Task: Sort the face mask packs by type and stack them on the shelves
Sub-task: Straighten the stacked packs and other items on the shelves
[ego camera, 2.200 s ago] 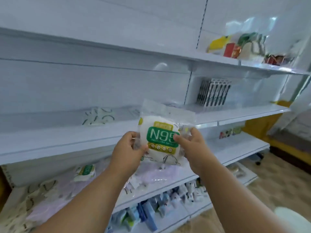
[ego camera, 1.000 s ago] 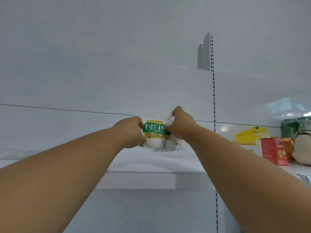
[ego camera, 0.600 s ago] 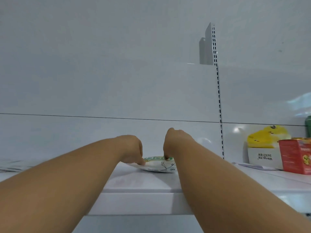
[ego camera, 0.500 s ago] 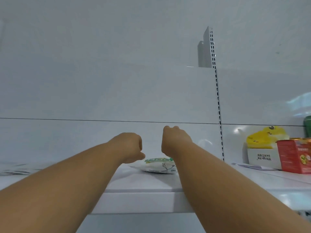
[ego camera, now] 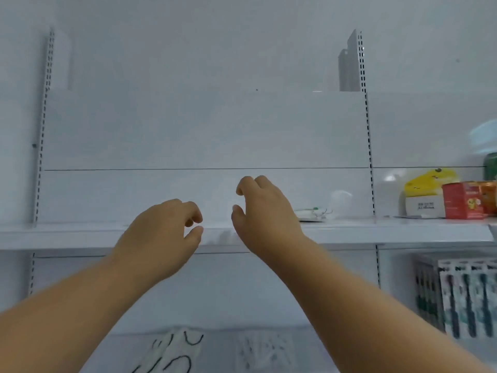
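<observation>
The white shelving unit filled the view, with slotted uprights at left and right of its centre bay. The upper shelf ran the full width at about the height of the hands. On its centre bay lay one N95 mask pack, flat on the shelf board near the right upright, white with a green mark on top; it touched neither hand.

To the right of that upright, the same shelf carried a white and yellow box, with a red carton just beside it and partly in front. An orange item and a green container stood at the frame edge, too cropped to identify.

Below, in the right bay, a row of boxed toothbrushes stood upright side by side. At the bottom of the view, soft packs with black line markings lay on a lower shelf, blurred.

The left hand hung in front of the upper shelf's edge, fingers loosely curled, thumb and forefinger apart, holding nothing. The right hand was raised slightly higher, just beside it, fingers relaxed and bent downward, likewise holding nothing. The mask pack lay to the right of the right hand, near but separate.
</observation>
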The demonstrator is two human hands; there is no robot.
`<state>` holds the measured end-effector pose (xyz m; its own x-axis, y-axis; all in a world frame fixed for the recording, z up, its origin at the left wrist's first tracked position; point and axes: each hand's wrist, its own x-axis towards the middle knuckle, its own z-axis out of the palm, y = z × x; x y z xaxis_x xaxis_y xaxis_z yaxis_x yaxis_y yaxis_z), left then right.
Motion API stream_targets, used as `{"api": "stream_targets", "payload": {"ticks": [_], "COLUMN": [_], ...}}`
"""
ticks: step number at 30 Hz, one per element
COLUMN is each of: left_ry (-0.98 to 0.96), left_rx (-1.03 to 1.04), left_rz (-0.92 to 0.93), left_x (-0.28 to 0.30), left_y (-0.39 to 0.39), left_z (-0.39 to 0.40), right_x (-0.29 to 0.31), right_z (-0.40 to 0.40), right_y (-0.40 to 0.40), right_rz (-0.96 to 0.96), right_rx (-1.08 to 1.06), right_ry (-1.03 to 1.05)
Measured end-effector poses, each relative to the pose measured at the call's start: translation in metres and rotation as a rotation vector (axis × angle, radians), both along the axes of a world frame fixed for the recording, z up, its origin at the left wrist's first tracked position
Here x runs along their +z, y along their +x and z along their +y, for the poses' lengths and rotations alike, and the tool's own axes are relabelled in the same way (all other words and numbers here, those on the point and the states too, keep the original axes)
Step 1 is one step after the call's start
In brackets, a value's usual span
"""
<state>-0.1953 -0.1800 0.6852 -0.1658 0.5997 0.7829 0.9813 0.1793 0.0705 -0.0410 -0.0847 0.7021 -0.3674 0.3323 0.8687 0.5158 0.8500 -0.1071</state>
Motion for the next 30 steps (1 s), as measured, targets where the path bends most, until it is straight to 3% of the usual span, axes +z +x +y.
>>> {"api": "stream_targets", "payload": {"ticks": [6, 18, 23, 30], "left_ry": [-0.064, -0.272, -0.341, -0.512], "left_rx": [0.068, 0.204, 0.228, 0.158], "left_rz": [0.144, -0.270, -0.245, -0.444], "left_x": [-0.086, -0.296, -0.351, -0.417], "left_y": [-0.050, -0.099, -0.130, -0.213], "left_z": [-0.123, -0.246, -0.259, -0.240], "right_x": [-0.071, -0.273, -0.323, -0.408], "right_z": [-0.111, -0.181, -0.183, -0.179], "right_y": [-0.064, -0.130, -0.160, -0.233], "right_rz": [0.024, -0.196, -0.278, -0.368], "right_rx": [0.200, 0.506, 0.500, 0.354], "right_ry": [-0.039, -0.319, -0.421, -0.641]}}
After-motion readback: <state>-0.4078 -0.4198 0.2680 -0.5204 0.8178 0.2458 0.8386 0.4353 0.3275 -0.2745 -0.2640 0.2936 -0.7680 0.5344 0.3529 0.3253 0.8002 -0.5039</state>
